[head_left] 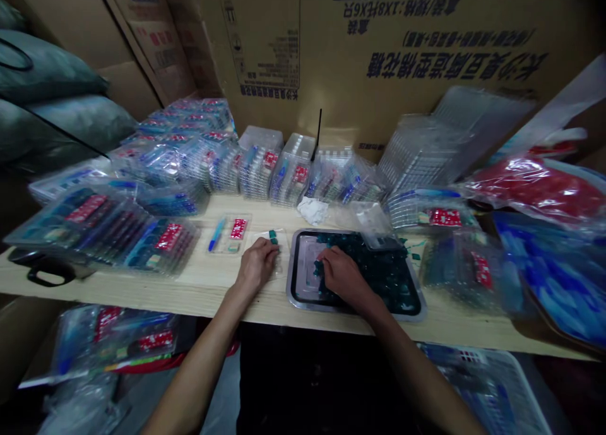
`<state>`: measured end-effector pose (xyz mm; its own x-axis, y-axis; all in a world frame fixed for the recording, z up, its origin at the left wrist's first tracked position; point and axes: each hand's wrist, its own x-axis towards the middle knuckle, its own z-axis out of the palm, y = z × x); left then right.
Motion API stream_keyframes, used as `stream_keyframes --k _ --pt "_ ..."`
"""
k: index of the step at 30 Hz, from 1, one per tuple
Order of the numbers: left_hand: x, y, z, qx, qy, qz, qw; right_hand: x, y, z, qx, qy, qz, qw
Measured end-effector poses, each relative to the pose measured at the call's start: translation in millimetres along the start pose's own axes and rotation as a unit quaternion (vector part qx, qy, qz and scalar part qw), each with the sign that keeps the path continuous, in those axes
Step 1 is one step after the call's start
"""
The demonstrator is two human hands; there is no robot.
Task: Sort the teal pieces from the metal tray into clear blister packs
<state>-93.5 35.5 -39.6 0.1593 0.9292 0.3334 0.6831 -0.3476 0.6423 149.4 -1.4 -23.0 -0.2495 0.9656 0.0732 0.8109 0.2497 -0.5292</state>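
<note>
The left hand (257,264), grip loosely together, rests on a clear plastic sheet (283,261), just left of small green pieces (273,235). To its right, the right hand (343,276) lies on dark teal pieces (381,274) in a metal tray (355,312) on the tabletop (203,299); its grip cannot be told.

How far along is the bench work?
Done-looking: bagged blister packs stacked along the bench's back. In hand: the left hand rests on a clear blister tray beside a few small green pieces; the right hand is in a metal tray of dark green pieces. Left: that metal tray is still well filled.
</note>
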Motion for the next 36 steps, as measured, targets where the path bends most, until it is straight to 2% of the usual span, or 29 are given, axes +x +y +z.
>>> stream_keyframes --k 4,7,10,12,14,17,19,22,26,28,29,31,33,34,36 --pt "-3 -11 5.1 -0.017 0.009 0.004 1.0 2 -5 -3 -0.073 -0.031 -0.018 0.997" --pt "-8 -14 4.2 -0.031 0.025 -0.021 0.999 4 -12 -2 -0.143 -0.057 -0.028 0.988" --pt "-15 -2 0.4 -0.06 0.06 -0.068 0.994 8 -15 1 -0.152 -0.043 -0.011 0.987" --pt "-19 17 -0.2 -0.12 0.087 -0.107 0.983 13 -15 2 -0.092 -0.005 0.001 0.996" --pt "-20 40 3.6 -0.237 0.071 -0.169 0.954 17 -16 1 0.018 0.023 -0.007 1.0" --pt "-18 72 17.0 -0.436 0.0 -0.278 0.856 20 -19 0 0.174 0.027 -0.053 0.983" --pt "-16 86 27.2 -0.506 -0.01 -0.318 0.802 18 -23 0 0.209 0.046 -0.069 0.974" --pt "-19 94 37.8 -0.542 0.008 -0.339 0.769 13 -25 1 0.197 0.069 -0.06 0.976" --pt "-25 90 35.5 -0.557 -0.007 -0.356 0.75 7 -26 3 0.192 0.037 -0.04 0.98" --pt "-24 79 25.0 -0.539 -0.007 -0.356 0.763 6 -25 1 0.191 0.015 -0.045 0.98" --pt "-23 71 17.5 -0.513 0.01 -0.345 0.786 5 -24 -1 0.182 0.008 -0.049 0.982" --pt "-18 52 0.6 -0.41 0.078 -0.288 0.862 3 -21 -7 0.127 0.011 -0.046 0.991" --pt "-13 33 -14.0 -0.261 0.129 -0.195 0.937 0 -17 -14 0.024 0.022 -0.009 0.999" --pt "-11 24 -18.6 -0.198 0.125 -0.151 0.961 -1 -15 -17 -0.033 0.022 0.014 0.999" --pt "-10 12 -20.8 -0.113 0.077 -0.082 0.987 -3 -12 -22 -0.125 0.013 0.054 0.991"
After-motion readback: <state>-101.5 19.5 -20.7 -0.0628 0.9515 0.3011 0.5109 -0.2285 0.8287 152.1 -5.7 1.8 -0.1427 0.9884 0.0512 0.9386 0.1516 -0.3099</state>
